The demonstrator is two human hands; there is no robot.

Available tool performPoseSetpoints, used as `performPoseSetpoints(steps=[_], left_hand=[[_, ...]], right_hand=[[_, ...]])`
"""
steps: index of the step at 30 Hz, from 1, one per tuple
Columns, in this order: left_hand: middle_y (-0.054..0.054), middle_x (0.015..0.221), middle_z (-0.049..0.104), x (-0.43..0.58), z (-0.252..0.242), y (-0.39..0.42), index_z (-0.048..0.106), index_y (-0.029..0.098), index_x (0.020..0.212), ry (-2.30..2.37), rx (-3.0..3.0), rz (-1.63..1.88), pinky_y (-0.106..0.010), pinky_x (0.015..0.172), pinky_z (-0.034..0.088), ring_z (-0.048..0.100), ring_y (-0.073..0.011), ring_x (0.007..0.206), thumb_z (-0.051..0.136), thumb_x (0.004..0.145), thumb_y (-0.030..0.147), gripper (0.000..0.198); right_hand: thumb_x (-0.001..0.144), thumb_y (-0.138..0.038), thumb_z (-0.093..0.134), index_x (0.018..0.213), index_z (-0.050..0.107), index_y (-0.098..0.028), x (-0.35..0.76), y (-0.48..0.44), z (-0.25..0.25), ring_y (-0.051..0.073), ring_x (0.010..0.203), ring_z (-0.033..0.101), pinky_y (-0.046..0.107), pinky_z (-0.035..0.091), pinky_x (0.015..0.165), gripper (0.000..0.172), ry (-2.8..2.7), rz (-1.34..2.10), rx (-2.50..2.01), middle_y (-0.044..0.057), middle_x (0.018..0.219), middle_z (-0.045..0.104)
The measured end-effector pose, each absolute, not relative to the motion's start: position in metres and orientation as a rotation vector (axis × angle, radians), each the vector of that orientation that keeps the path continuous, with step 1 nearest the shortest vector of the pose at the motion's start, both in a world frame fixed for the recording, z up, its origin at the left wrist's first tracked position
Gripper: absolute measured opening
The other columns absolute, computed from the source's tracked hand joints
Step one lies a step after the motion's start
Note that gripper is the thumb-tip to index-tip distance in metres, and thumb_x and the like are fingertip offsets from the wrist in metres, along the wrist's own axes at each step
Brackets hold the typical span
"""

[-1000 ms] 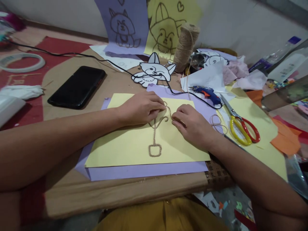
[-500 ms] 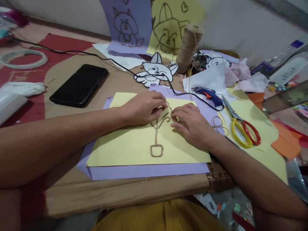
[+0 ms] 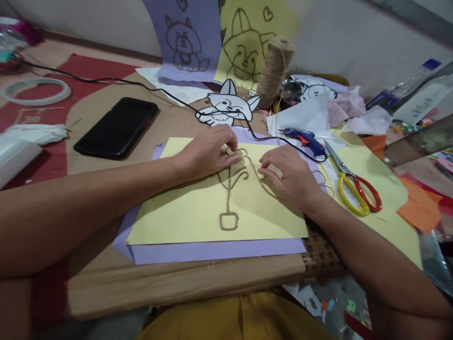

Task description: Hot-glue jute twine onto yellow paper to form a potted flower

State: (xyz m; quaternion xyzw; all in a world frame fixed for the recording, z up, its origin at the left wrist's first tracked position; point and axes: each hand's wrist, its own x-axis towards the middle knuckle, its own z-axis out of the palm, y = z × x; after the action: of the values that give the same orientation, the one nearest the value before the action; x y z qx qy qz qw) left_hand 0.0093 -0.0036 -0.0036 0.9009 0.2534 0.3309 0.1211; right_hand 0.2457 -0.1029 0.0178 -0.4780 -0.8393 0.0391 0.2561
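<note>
A yellow sheet (image 3: 184, 208) bears a flower-like outline of brown twine (image 3: 228, 193), with a square pot shape at the bottom and curled leaves on the stem. My left hand (image 3: 212, 150) rests at the top of this outline, its thumb and finger closed on the twine where it bends into a small loop. From there a loose length of twine (image 3: 255, 174) slants down to the right, passing beneath my right hand (image 3: 288, 174). That hand hovers just beside the strand, fingers loosely curled and thumb slightly apart.
Purple paper (image 3: 212, 252) lies under the yellow sheet. To the right are scissors (image 3: 354, 186) and a blue glue gun (image 3: 306, 139) with a black cord. A twine spool (image 3: 276, 68) stands behind, near a fox cutout (image 3: 230, 104). A phone (image 3: 118, 127) and tape roll (image 3: 37, 92) lie left.
My right hand has shifted right, away from the outline, and the twine strand now shows stretched toward it. My left hand has moved slightly left, its fingers a little more raised.
</note>
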Motion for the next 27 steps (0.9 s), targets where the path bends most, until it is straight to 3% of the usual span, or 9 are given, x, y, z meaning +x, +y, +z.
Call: performPoseSetpoints(steps=[4,9,15,19,23,27], left_hand=[[-0.003,0.080,0.070,0.010,-0.004,-0.001,0.065,0.017,0.076,0.891,2.504,0.986,-0.027,0.066,0.044,0.060,-0.0142,0.069,0.073,0.087,0.039,0.026],[0.001,0.071,0.070,0.009,-0.003,-0.002,0.071,0.017,0.080,0.943,2.412,0.924,-0.024,0.059,0.041,0.056,-0.0101,0.057,0.071,0.090,0.041,0.025],[-0.004,0.083,0.075,0.011,-0.001,-0.003,0.076,0.017,0.089,0.846,2.530,0.848,-0.026,0.073,0.047,0.066,-0.0160,0.076,0.060,0.096,0.036,0.025],[-0.005,0.090,0.076,0.012,0.008,-0.010,0.076,0.018,0.094,0.876,2.477,0.909,-0.026,0.078,0.048,0.066,-0.0161,0.081,0.060,0.094,0.033,0.022],[-0.004,0.087,0.075,0.014,0.026,-0.022,0.075,0.018,0.090,0.959,2.374,0.907,-0.025,0.074,0.046,0.065,-0.0146,0.078,0.064,0.089,0.029,0.016],[-0.002,0.080,0.075,0.023,0.039,-0.031,0.075,0.017,0.091,0.931,2.243,0.818,-0.023,0.068,0.044,0.064,-0.0129,0.070,0.064,0.089,0.029,0.016]], right_hand=[[0.095,-0.026,0.060,0.082,0.052,-0.024,0.245,-0.104,0.019,0.022,0.088,0.057,0.037,0.042,0.082,0.016,-2.207,0.099,-1.384,0.006,0.089,0.065],[0.095,-0.025,0.061,0.083,0.054,-0.022,0.246,-0.102,0.017,0.020,0.080,0.056,0.034,0.041,0.073,0.014,-2.096,0.212,-1.515,0.004,0.085,0.065],[0.092,-0.021,0.063,0.083,0.058,-0.021,0.248,-0.099,0.016,0.018,0.079,0.058,0.034,0.044,0.073,0.010,-2.026,0.311,-1.563,0.003,0.083,0.067],[0.092,-0.024,0.061,0.084,0.063,-0.021,0.248,-0.096,0.019,0.015,0.075,0.062,0.032,0.049,0.070,0.009,-1.773,0.686,-1.507,0.002,0.084,0.068],[0.091,-0.030,0.064,0.086,0.069,-0.020,0.250,-0.092,0.023,0.012,0.076,0.064,0.029,0.053,0.074,0.012,-1.397,1.110,-1.306,0.002,0.085,0.072],[0.089,-0.037,0.071,0.092,0.074,-0.022,0.249,-0.094,0.027,0.010,0.079,0.065,0.026,0.053,0.077,0.016,-1.237,1.324,-1.124,0.002,0.093,0.074]])
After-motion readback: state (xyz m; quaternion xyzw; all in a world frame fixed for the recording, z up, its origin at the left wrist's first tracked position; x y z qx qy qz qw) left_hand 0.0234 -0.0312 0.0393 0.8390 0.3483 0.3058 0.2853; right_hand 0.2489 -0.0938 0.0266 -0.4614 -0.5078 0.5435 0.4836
